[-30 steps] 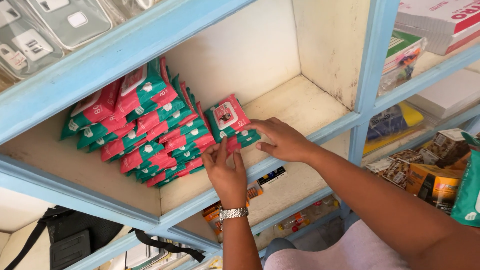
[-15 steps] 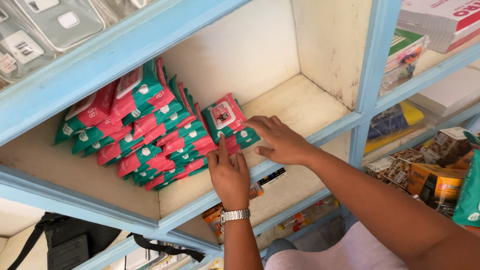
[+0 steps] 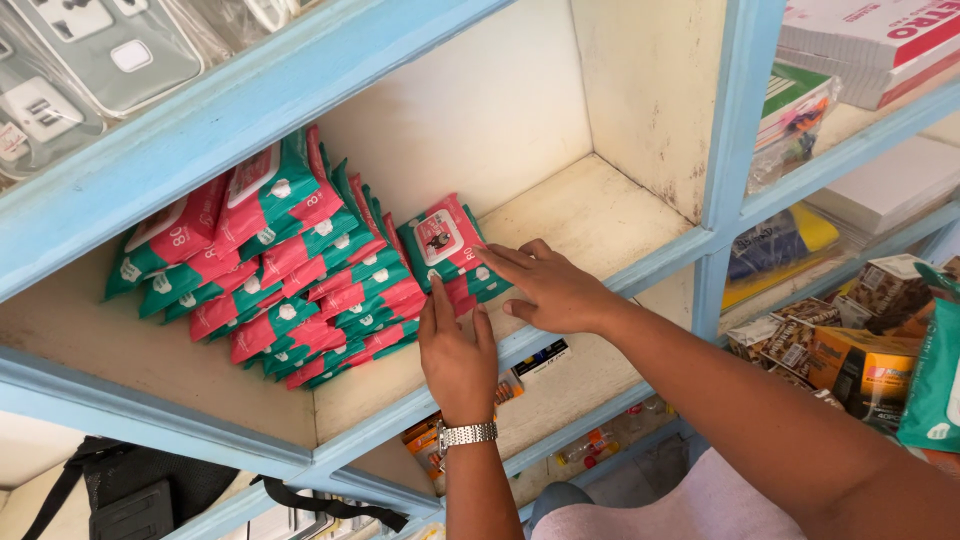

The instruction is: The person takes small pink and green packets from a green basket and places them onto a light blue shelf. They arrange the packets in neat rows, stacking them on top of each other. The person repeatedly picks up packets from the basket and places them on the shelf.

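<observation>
Both hands (image 3: 505,325) flat, fingers extended forward

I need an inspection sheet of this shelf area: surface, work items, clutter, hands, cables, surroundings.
Surface: pale shelf board, right part bare.
Work items: red-and-green packets in leaning rows; end packet upright.
Clutter: nothing seen on this board.
Hands: left hand, with wristwatch, flat against the row; right hand fingers on the end packet.
Cables: black straps below.
Surroundings: blue frame, switch plates above, boxes at the right.
</observation>
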